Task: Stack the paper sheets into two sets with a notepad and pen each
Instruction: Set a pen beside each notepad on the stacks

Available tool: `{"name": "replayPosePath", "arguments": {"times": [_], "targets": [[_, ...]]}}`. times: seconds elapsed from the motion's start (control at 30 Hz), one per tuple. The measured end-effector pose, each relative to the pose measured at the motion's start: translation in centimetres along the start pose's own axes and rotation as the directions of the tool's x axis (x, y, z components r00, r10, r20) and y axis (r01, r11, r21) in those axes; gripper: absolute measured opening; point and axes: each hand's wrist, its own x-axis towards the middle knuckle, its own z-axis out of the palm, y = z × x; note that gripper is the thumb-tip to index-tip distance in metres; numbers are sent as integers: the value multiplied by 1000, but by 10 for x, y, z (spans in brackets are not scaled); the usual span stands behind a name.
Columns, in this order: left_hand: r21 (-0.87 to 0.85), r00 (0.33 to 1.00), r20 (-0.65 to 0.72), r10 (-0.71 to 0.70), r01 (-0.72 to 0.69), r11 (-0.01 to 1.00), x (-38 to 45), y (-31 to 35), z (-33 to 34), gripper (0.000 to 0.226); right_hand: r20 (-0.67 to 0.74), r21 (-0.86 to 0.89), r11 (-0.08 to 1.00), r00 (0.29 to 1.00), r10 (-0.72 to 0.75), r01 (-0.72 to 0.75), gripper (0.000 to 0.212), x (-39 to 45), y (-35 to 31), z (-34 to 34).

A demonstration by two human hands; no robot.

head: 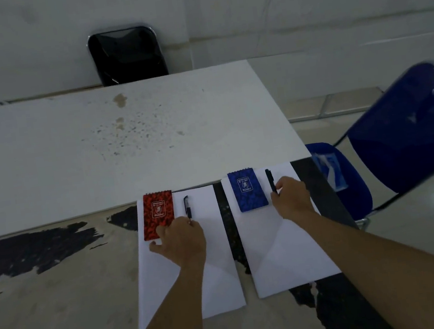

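Table: worn white tabletop [59, 265] holds two white paper stacks, left stack [171, 293] and right stack [284, 254].
Left hand [182, 239]: you touch the red spiral notepad [158, 215] and pinch the black pen [187, 207].
Right hand [292, 198]: you pinch another black pen [270, 181] beside the blue spiral notepad [247, 190].

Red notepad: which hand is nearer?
Left. The left hand touches the red notepad's near corner, by the pen. The right hand is across the gap, at the other pen beside the blue notepad.

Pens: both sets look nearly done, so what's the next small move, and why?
Probably let go of both pens and lift the hands away. The left hand and right hand each hold a pen already lying beside its notepad on a stack.
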Motion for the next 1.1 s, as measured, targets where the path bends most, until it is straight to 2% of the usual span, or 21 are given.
{"name": "replayPosePath", "arguments": {"times": [0.13,0.3,0.43,0.53,0.6,0.63,0.7,0.73,0.8,0.9,0.97,1.1], "targets": [[-22,1000,5,-14,14,1000,1,-1,2,9,31,-62,998,999,32,-30,17,14,7,6],[-21,1000,24,-15,15,1000,3,-1,1,12,22,-59,998,999,30,-29,16,14,13,17],[-81,997,69,-28,34,996,0,-2,-8,35,19,-12,998,998,60,-60,34,9,11,12],[-176,995,25,94,-88,980,-5,-12,-22,47,-29,-1,999,999,46,-46,50,-7,10,1],[-245,949,6,314,-303,921,-18,-23,-29,63,-30,-76,996,998,52,-54,66,-25,17,-4],[-276,899,33,436,-411,869,-29,-27,-31,75,-3,-99,992,997,76,-75,79,-33,24,-5],[-312,777,170,606,-541,781,-60,-33,-32,107,84,-81,985,984,158,-151,106,-51,41,-4],[-315,724,266,636,-558,768,-75,-33,-31,125,126,-60,980,973,195,-189,118,-57,50,-4],[-284,650,426,629,-564,775,-104,-29,-26,149,189,-44,975,956,223,-219,135,-69,64,-4],[-198,596,557,579,-582,789,-128,-22,-18,158,228,-76,981,955,192,-179,140,-79,73,-4],[-174,598,565,569,-588,790,-132,-20,-15,154,218,-66,983,959,184,-174,136,-80,73,-3],[-231,614,521,593,-567,791,-129,-23,-10,144,196,-28,982,962,189,-187,128,-81,71,0]]}}
